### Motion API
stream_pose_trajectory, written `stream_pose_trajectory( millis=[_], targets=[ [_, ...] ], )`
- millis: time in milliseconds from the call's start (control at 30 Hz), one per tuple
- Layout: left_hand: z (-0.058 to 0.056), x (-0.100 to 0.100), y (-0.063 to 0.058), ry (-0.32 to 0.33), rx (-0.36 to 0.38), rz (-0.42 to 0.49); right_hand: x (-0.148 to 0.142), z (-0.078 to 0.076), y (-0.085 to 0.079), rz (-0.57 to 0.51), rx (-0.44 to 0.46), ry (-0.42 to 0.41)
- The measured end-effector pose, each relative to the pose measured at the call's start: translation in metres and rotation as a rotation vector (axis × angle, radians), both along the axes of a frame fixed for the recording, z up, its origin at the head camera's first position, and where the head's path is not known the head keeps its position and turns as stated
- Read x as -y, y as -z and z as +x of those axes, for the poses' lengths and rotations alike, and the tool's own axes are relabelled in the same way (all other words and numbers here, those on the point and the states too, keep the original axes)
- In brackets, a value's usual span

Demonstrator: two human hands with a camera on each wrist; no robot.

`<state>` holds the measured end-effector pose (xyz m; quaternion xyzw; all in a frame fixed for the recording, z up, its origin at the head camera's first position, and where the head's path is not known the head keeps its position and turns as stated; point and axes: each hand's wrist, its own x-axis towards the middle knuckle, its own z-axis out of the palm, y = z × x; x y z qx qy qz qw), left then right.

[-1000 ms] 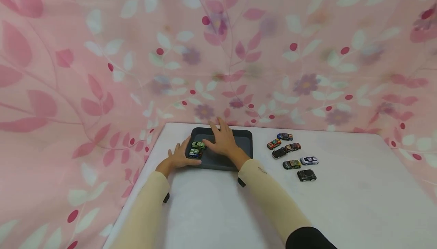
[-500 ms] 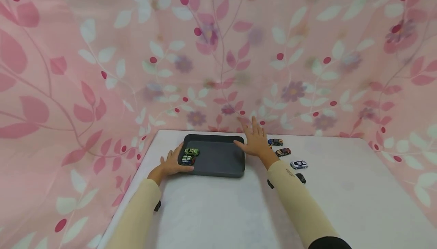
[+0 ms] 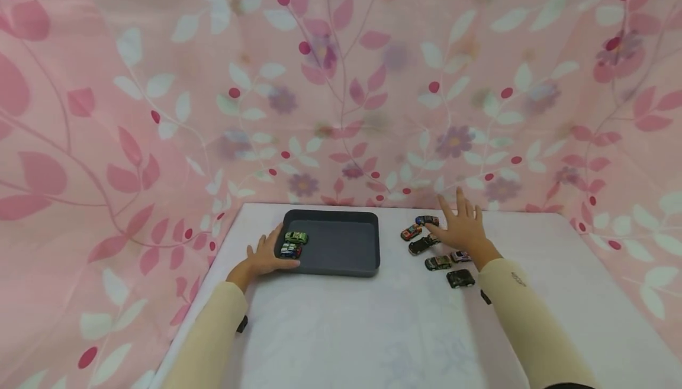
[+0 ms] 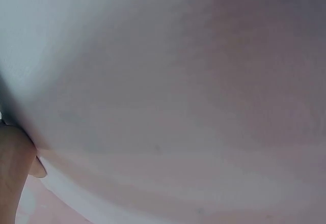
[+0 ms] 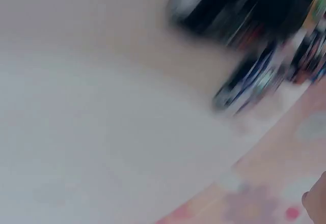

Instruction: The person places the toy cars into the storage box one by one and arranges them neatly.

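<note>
Loose toy cars (image 3: 438,263) are seen mostly left of the nearer, wide-spread right hand (image 3: 465,230).
Nothing is gripped; the tray (image 3: 341,247) is touched by the splayed left hand (image 3: 263,257).

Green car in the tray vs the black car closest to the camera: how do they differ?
Color: the green car is bright; the black car is dark.
Place: the green car sits in the tray, the black car on the white table.
Shared: both are toy cars, neither held.

Pink floral backdrop (image 3: 341,81), white table (image 3: 351,330)
</note>
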<state>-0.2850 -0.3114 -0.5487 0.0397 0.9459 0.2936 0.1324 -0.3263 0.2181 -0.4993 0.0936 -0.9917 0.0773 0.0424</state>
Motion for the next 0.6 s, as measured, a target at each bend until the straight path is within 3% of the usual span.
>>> stream_pose_trajectory(
  millis=[133, 300, 600],
  targets=[
    [0.004, -0.002, -0.008, 0.007, -0.002, 0.017, -0.037, 0.007, -0.008, 0.018, 0.009, 0.048],
    [0.003, -0.002, -0.006, 0.005, 0.004, 0.026, -0.077, 0.017, -0.009, 0.021, 0.011, 0.106],
    [0.002, -0.001, -0.008, 0.002, -0.009, 0.026, -0.119, 0.035, -0.008, 0.011, 0.05, 0.129]
  ],
)
